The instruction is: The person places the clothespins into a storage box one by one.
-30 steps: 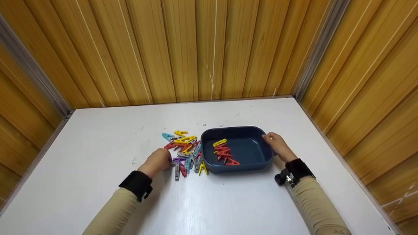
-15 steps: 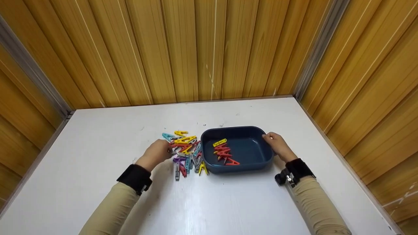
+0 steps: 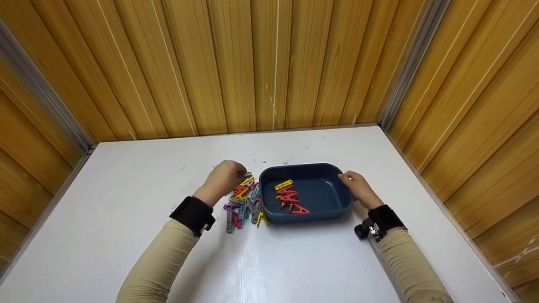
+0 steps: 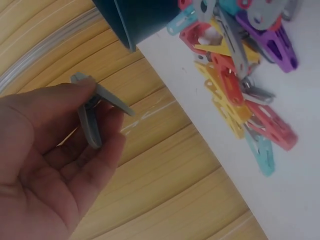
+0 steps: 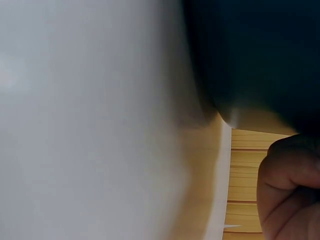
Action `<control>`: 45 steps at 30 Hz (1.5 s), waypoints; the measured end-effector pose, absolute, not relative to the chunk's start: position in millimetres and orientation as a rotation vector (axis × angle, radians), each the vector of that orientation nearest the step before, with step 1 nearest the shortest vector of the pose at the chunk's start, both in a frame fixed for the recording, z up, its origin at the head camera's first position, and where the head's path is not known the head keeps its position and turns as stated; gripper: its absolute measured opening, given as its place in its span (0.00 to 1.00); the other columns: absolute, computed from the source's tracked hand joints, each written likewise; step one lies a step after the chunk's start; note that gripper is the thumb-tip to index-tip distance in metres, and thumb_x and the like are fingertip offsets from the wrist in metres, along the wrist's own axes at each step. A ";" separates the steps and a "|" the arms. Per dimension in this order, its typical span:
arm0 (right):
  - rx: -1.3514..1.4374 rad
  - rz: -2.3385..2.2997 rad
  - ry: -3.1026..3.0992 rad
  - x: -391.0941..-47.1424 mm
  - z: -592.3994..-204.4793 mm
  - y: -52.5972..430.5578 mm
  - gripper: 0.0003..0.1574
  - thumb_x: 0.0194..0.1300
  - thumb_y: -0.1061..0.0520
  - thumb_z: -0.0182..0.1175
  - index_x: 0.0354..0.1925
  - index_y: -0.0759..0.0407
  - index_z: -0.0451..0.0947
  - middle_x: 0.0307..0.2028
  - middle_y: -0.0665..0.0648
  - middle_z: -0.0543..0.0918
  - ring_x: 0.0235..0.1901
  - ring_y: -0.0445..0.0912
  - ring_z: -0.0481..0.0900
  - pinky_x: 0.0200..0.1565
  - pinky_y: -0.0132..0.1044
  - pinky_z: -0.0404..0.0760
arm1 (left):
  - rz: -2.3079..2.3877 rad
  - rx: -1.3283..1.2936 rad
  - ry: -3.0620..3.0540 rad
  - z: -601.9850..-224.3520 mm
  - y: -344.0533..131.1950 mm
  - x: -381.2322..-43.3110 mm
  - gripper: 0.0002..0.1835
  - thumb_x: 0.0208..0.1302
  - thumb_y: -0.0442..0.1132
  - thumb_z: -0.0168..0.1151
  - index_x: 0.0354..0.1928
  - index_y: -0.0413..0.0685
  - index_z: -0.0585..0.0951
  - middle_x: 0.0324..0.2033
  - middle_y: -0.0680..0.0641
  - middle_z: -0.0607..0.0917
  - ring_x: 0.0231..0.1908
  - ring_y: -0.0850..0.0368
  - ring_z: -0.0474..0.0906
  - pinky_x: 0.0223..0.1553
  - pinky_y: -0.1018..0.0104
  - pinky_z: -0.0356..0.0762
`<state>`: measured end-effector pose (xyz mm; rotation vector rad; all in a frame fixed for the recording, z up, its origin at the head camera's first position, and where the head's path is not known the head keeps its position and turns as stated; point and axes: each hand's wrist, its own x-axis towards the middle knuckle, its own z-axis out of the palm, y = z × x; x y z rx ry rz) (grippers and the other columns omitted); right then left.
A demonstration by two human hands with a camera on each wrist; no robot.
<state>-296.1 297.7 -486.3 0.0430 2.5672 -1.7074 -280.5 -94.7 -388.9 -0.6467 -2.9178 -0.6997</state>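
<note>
My left hand (image 3: 223,179) is raised over the far part of a clothespin pile (image 3: 244,202), left of a dark blue bin. Between thumb and fingers it pinches a grey clothespin (image 4: 90,107), plain in the left wrist view. Gripping the right rim of the bin (image 3: 309,217) is my right hand (image 3: 357,187), thumb at the rim; the fingers below are hidden in the head view. Inside the bin, toward its left side, lie several red clothespins (image 3: 288,198) and a yellow clothespin (image 3: 283,184). The pile mixes grey, purple, red, yellow and light blue pins.
Everything stands on a white table (image 3: 286,261). Wood-patterned panels (image 3: 236,67) rise behind it and along both sides. The pile lies close against the bin's left wall.
My left hand has moved away from me and to the right, over the pile, and lifted with the grey clothespin. The right hand and bin have stayed put.
</note>
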 end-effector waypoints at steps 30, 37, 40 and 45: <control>0.060 -1.736 2.534 -300.7 -491.0 294.2 0.17 0.79 0.52 0.51 0.30 0.54 0.68 0.20 0.43 0.64 0.17 0.34 0.62 0.19 0.25 0.63 | -0.605 -0.865 -2.893 -432.2 -10.9 -318.3 0.07 0.67 0.30 0.64 0.41 0.34 0.88 0.39 0.37 0.91 0.43 0.42 0.87 0.49 0.49 0.85; 0.067 -1.715 2.549 -299.9 -491.1 294.4 0.17 0.79 0.52 0.50 0.30 0.54 0.68 0.21 0.44 0.65 0.19 0.34 0.64 0.20 0.25 0.65 | -0.490 -0.847 -2.940 -440.8 -8.9 -316.9 0.08 0.69 0.33 0.63 0.42 0.35 0.88 0.40 0.37 0.91 0.44 0.42 0.88 0.50 0.50 0.86; 0.056 -1.706 2.579 -300.5 -491.3 293.9 0.18 0.79 0.53 0.51 0.28 0.53 0.67 0.22 0.44 0.64 0.20 0.35 0.64 0.22 0.26 0.65 | -0.427 -0.847 -2.940 -443.3 -7.8 -316.5 0.07 0.67 0.33 0.65 0.41 0.36 0.88 0.39 0.38 0.91 0.43 0.42 0.88 0.49 0.50 0.86; 0.046 -1.692 2.610 -302.4 -491.3 293.4 0.18 0.79 0.54 0.52 0.27 0.53 0.68 0.23 0.44 0.64 0.23 0.35 0.64 0.26 0.27 0.64 | -0.367 -0.846 -2.958 -446.3 -5.6 -317.1 0.06 0.67 0.33 0.65 0.39 0.37 0.87 0.37 0.39 0.91 0.41 0.43 0.88 0.47 0.51 0.86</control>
